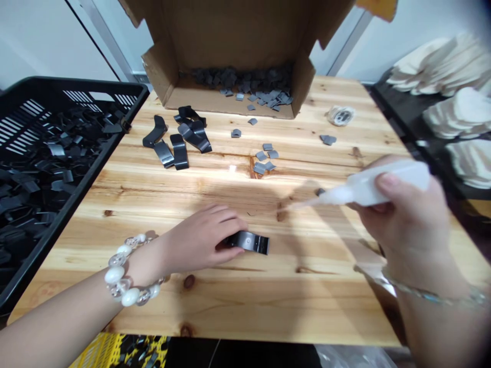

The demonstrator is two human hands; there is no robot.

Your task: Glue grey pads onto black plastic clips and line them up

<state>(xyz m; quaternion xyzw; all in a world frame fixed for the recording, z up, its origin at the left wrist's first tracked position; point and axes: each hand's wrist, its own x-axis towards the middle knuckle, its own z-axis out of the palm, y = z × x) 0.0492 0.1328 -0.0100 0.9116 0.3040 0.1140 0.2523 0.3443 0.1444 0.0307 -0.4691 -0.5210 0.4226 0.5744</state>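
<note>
Left hand (pixel 199 240) half-curled, fingers pinning clip (pixel 251 242) flat on table (pixel 307 286), mid-front, so it can't slide. Right hand (pixel 406 225) wrapped tight round bottle (pixel 368 186), nozzle tipped down-left toward clip, not touching. Grey pads (pixel 264 158) scattered further back, near box (pixel 230 30).
</note>
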